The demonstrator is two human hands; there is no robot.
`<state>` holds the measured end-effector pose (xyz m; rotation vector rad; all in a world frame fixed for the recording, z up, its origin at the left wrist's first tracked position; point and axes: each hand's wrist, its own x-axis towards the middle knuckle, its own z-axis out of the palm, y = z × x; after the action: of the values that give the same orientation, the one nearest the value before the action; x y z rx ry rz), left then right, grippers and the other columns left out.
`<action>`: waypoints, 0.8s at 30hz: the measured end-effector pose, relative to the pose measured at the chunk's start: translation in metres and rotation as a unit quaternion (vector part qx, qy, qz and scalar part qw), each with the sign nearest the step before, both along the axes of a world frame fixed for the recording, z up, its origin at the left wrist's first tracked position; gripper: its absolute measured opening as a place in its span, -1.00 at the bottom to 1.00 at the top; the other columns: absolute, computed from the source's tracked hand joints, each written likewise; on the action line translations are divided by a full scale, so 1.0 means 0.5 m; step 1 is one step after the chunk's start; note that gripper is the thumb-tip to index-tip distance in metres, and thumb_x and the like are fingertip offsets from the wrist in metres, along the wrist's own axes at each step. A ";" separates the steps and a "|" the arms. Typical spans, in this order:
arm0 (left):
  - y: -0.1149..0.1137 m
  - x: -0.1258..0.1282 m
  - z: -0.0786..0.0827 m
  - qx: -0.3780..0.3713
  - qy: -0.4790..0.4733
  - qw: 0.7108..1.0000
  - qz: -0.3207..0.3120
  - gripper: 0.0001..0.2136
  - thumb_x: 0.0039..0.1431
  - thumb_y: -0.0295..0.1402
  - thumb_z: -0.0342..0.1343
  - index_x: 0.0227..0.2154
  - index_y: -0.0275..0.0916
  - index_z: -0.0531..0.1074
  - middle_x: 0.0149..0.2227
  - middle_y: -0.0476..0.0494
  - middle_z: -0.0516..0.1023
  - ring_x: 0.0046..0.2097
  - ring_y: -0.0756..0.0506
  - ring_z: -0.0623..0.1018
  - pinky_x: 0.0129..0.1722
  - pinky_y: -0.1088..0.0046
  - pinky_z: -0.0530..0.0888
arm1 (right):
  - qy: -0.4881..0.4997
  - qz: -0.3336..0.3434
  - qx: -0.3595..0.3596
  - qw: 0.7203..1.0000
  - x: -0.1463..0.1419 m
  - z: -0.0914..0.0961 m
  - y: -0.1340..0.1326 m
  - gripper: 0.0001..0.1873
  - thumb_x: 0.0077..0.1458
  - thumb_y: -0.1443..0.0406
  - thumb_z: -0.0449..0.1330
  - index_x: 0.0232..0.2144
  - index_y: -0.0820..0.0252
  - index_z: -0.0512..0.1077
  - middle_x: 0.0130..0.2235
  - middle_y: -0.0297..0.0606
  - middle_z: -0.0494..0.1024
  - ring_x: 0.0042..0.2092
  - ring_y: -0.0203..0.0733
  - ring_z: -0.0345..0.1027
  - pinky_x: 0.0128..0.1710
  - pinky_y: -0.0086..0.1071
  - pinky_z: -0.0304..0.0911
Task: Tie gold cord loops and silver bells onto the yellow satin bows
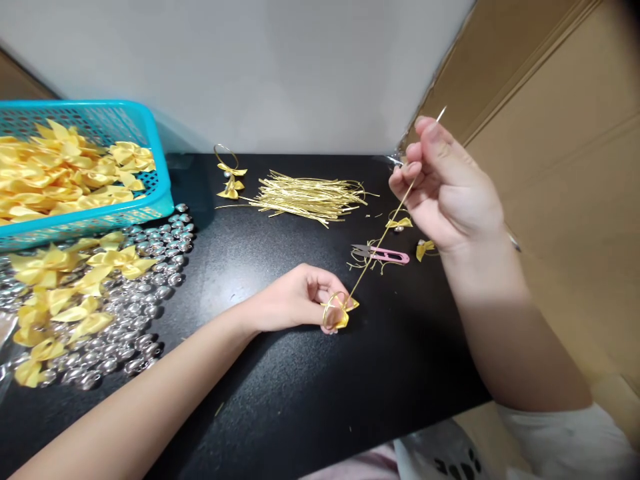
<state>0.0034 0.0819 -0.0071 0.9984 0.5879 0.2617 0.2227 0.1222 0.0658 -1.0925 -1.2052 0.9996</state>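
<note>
My left hand [313, 299] is closed on a yellow ribbon bow [342, 321] with a loop of gold cord standing up from it, low over the black table. From that bow a gold cord [379, 245] runs taut up and right to my raised right hand [445, 180]. My right fingers pinch the cord near its upper end, where a pale pointed tip [441, 114] sticks out above them. Whether that tip is a needle or the cord's own end, I cannot tell. Below the cord lie pink-handled thread snips [387, 255] among short gold scraps.
A turquoise basket [163, 177] full of yellow bows stands at the left. Before it spread silver beads [135, 307] with loose bows [90, 293]. Gold cords [310, 197] lie bundled at the back. Finished-looking bows [231, 180] lie left of them; others [400, 223] lie right. Cardboard borders the right.
</note>
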 end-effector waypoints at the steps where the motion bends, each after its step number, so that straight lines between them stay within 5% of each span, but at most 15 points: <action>1: 0.000 0.000 0.000 0.006 0.005 1.000 0.004 -0.87 -0.12 -0.56 0.31 -0.45 -0.38 0.49 -0.56 -0.03 0.54 -0.53 0.07 0.49 -0.49 0.60 0.42 | 0.003 0.005 -0.004 1.000 -0.001 0.002 -0.002 -0.79 0.06 0.05 0.29 -0.28 -0.06 0.51 -0.37 -0.48 0.54 -0.22 -0.31 0.52 -0.29 -0.44 0.43; 17: 0.001 0.002 0.008 0.018 0.017 0.999 0.041 -0.91 -0.06 -0.51 0.28 -0.46 -0.36 0.49 -0.56 -0.06 0.57 -0.54 0.06 0.49 -0.49 0.59 0.44 | 0.033 0.044 -0.072 0.996 -0.010 0.057 -0.042 -0.92 0.12 0.25 0.28 -0.28 -0.02 0.51 -0.33 -0.50 0.56 -0.28 -0.37 0.49 -0.20 -0.44 0.41; 24: 0.003 -0.001 0.002 0.057 0.011 0.998 0.037 -0.90 0.04 -0.43 0.24 -0.48 -0.36 0.47 -0.56 -0.06 0.54 -0.52 0.06 0.47 -0.48 0.58 0.42 | 0.134 0.076 -0.065 0.986 -0.012 0.075 -0.059 -0.78 0.22 0.40 0.15 -0.37 0.01 0.52 -0.38 -0.55 0.53 -0.56 -0.53 0.24 -0.35 -0.64 0.37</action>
<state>0.0027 0.0833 -0.0061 1.0921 0.6361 0.3534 0.2168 0.0927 0.1034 -0.9402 -1.0274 1.3138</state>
